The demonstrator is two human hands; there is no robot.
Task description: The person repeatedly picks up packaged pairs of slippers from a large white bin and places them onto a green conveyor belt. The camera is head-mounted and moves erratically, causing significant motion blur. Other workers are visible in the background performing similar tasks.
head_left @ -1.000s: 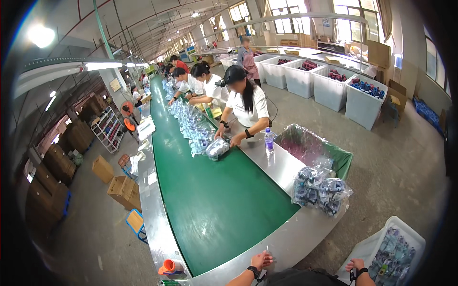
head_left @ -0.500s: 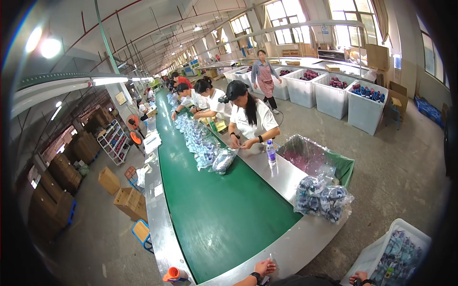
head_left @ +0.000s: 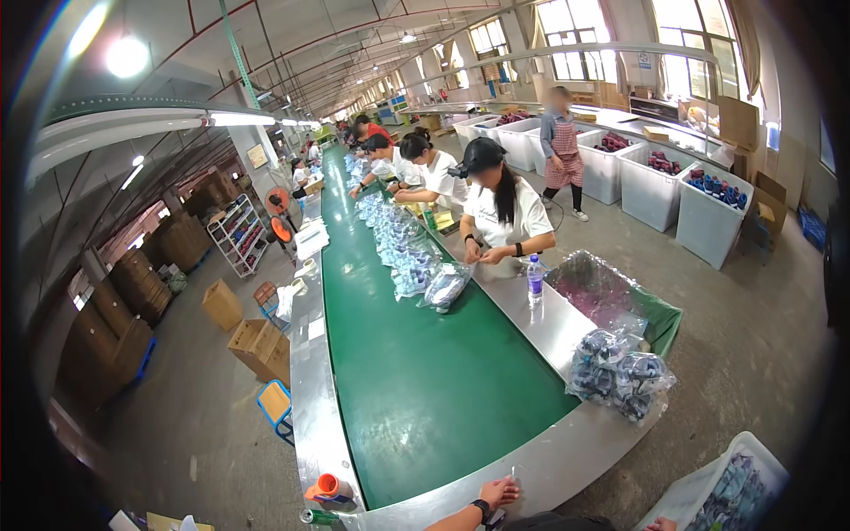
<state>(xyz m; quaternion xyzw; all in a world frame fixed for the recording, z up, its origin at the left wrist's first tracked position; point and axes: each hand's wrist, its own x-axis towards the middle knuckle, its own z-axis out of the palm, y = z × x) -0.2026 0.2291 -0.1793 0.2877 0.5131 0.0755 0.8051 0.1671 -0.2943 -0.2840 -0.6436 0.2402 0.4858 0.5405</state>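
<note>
My left hand (head_left: 500, 492), with a dark band at the wrist, is at the near metal rim (head_left: 553, 460) of the conveyor table. Its fingers are stretched out, and a small pale sliver shows by the fingertips, too tiny to name. Only a bit of my right hand (head_left: 661, 525) enters at the bottom edge, beside a white bin (head_left: 675, 496) of blue-grey bagged goods (head_left: 735, 491); its fingers are cut off from view. Clear bags of blue-purple shoes (head_left: 620, 376) are piled on the table's right corner.
The green belt (head_left: 416, 389) runs away from me, bearing a row of clear-bagged shoes (head_left: 398, 239). A co-worker (head_left: 505, 212) stands at its right side near a water bottle (head_left: 535, 281). An orange roll (head_left: 328, 487) and a green can (head_left: 319, 516) are at near left. White bins (head_left: 713, 217) line the right.
The view has shifted, so the scene sits farther right. My right hand shows less at the bottom edge. The person in the checked apron has walked along the bins; a green can has come into view.
</note>
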